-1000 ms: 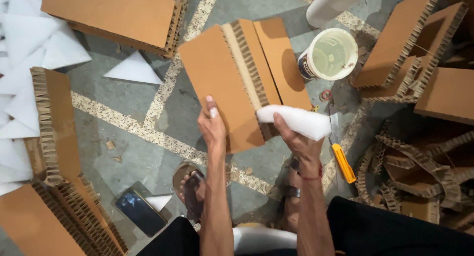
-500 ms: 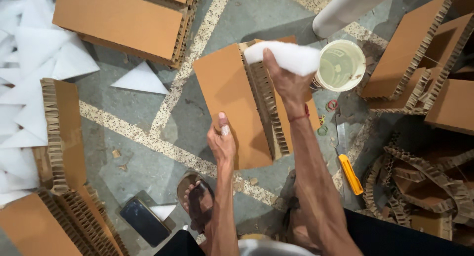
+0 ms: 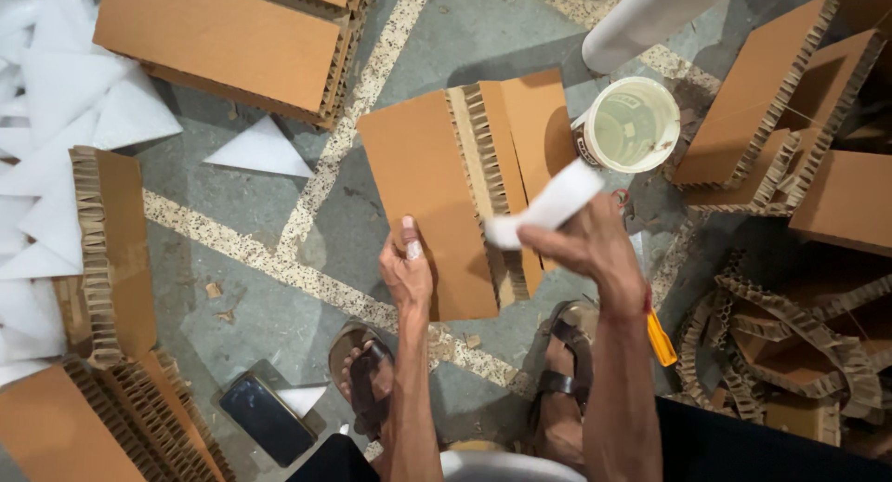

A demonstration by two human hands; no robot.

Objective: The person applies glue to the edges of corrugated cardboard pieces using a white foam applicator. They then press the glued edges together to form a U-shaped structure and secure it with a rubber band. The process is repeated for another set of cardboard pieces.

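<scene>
A brown honeycomb cardboard panel [image 3: 429,180] lies on the floor in front of me, with a cut groove showing its cells down the middle. My left hand [image 3: 407,270] presses flat on its near edge, fingers together. My right hand [image 3: 587,243] hovers above the panel's right part and grips a white folded strip [image 3: 546,206], which points up toward a white pot [image 3: 630,124] of pale liquid just beyond the panel's right corner.
More honeycomb cardboard panels lie at top left [image 3: 223,41], left [image 3: 111,250] and right [image 3: 771,101]. White triangular pieces [image 3: 262,150] are scattered on the left. A dark phone [image 3: 268,417] lies near my sandalled feet. A yellow-handled tool [image 3: 661,338] and a white tube [image 3: 650,13] are on the right.
My right hand, holding the white strip, has come back from the white pot toward me, over the panel. My left hand stays on the panel's near edge.
</scene>
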